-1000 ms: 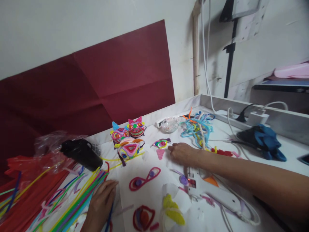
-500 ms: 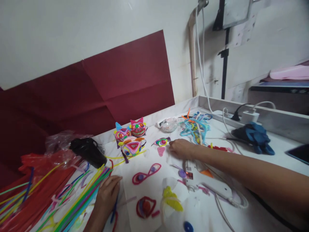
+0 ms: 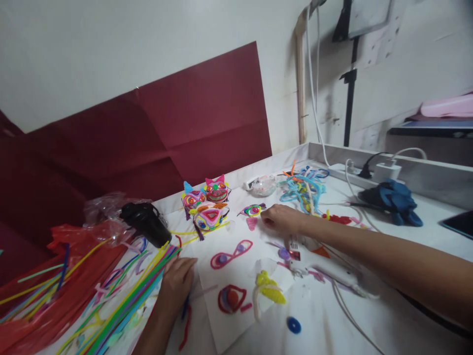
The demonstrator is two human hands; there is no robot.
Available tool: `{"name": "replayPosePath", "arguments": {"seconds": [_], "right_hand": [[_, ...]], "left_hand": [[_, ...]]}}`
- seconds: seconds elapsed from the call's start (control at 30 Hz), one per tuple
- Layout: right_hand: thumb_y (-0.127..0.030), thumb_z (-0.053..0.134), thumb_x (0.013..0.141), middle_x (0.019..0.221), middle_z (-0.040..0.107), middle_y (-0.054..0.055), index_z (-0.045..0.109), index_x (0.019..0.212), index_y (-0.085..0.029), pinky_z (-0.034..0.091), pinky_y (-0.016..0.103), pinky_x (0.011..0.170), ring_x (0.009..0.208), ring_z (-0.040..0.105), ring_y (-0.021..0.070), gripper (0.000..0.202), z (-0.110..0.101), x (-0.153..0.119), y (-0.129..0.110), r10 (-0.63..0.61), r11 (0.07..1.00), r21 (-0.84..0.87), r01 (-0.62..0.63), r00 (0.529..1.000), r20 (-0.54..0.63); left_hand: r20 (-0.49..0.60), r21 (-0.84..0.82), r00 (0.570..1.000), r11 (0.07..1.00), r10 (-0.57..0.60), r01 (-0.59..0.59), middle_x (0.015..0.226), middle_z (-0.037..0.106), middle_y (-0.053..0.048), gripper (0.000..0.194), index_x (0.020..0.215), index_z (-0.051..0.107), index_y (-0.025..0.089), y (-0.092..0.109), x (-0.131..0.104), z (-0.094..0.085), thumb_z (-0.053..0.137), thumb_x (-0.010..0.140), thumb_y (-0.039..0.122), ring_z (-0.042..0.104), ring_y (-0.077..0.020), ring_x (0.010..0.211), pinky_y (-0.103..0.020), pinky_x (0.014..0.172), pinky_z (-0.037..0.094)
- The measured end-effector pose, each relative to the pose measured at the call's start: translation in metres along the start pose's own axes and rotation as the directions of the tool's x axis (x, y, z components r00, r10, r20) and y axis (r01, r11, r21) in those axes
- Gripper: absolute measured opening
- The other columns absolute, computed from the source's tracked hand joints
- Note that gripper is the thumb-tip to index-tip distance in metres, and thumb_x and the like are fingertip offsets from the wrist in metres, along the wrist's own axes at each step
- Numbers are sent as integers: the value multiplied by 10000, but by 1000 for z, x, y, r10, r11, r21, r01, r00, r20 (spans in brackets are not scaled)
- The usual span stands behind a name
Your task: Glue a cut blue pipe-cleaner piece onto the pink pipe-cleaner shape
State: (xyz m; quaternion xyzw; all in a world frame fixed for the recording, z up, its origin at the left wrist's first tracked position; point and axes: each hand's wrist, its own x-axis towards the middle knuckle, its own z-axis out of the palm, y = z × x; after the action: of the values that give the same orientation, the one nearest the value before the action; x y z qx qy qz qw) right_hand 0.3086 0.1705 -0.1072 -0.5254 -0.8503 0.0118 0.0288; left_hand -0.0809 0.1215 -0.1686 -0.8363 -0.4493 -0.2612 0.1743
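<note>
My right hand reaches across the table with its fingers curled together. Its fingertips are beside a small multicoloured eye-shaped piece with a dark tassel and a pink fuzzy triangle; whatever they pinch is hidden. My left hand rests loosely on the table, fingers extended, at the edge of a white paper sheet. Close by it lie a blue pipe cleaner and a red pipe cleaner. On the sheet are a pink figure-eight loop with purple discs and a red eye shape.
Three decorated animal-face ornaments stand at the back. Pipe cleaners spread at left beside a black object. A white glue gun with a cord lies under my right forearm. Tangled blue strips and dark blue gloves are behind.
The view has shifted slightly, so everything appears a little further right and higher. Both hands keep nearly the same places on the table; a blue disc at the front is more fully visible.
</note>
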Motion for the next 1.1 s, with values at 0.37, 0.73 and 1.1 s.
{"name": "replayPosePath", "arguments": {"seconds": [0.37,0.73,1.1], "right_hand": [[-106,592,900,752,707,11,704,843,-155,466,271,679,678,625,145,135,2,-15,6,-52,990,125,58,997,-52],[-22,507,777,771,746,30,730,853,-177,436,227,644,662,663,153,282,-5,-39,1,-142,967,195,162,983,-113],[-38,457,910,839,730,72,678,889,-212,525,306,566,655,699,193,282,2,-113,-57,-464,875,-23,484,823,-329]], "left_hand": [[63,20,998,1000,-26,25,976,805,-75,315,1026,746,200,5,1,1,438,988,250,752,-221,889,-466,1057,483],[-97,114,991,988,-98,109,907,795,-82,312,941,768,191,-1,4,-7,471,956,286,730,-243,841,-389,853,511],[-120,-145,876,881,-468,451,964,793,-78,278,964,796,176,4,12,-42,542,876,249,717,-206,877,-310,838,537]]}}
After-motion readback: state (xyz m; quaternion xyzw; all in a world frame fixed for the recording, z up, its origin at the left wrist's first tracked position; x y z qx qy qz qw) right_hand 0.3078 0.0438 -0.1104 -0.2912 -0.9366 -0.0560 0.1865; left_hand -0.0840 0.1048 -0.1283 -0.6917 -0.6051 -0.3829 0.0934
